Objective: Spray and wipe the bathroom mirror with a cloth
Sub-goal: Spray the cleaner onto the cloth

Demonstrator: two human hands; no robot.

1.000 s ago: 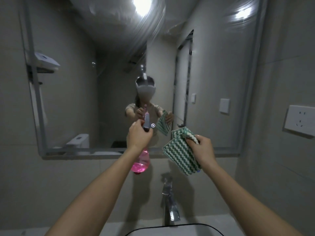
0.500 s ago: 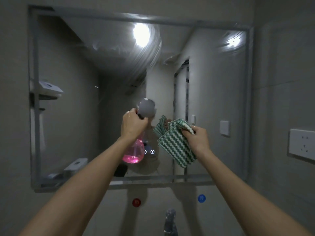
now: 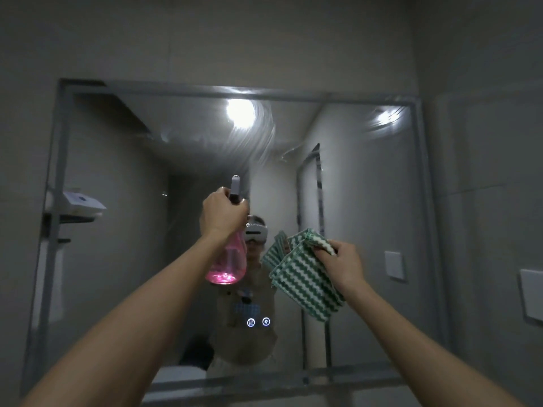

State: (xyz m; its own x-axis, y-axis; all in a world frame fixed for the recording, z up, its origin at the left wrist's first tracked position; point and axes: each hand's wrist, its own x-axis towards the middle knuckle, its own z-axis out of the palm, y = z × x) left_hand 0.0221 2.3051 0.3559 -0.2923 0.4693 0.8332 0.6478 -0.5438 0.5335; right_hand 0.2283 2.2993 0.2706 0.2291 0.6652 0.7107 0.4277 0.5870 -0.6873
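A wide wall mirror (image 3: 364, 207) in a grey frame fills the view, with smeared streaks near the reflected lights at its top. My left hand (image 3: 223, 214) grips the neck of a pink spray bottle (image 3: 227, 264), its grey nozzle pointing up at the glass. My right hand (image 3: 342, 267) pinches the upper corner of a green-and-white wavy-striped cloth (image 3: 305, 284), which hangs folded just short of the mirror. Both hands are raised at about mid-height of the mirror, near its centre.
Grey tiled walls surround the mirror. A white socket plate (image 3: 531, 295) sits on the right wall. The mirror's lower frame (image 3: 264, 380) runs along the bottom. Two small lit icons (image 3: 258, 322) glow on the glass. A shelf (image 3: 79, 205) shows in reflection.
The view has tilted upward, so the tap and basin have left the frame. My left hand has lifted the bottle higher on the mirror. The cloth hand stays beside it.
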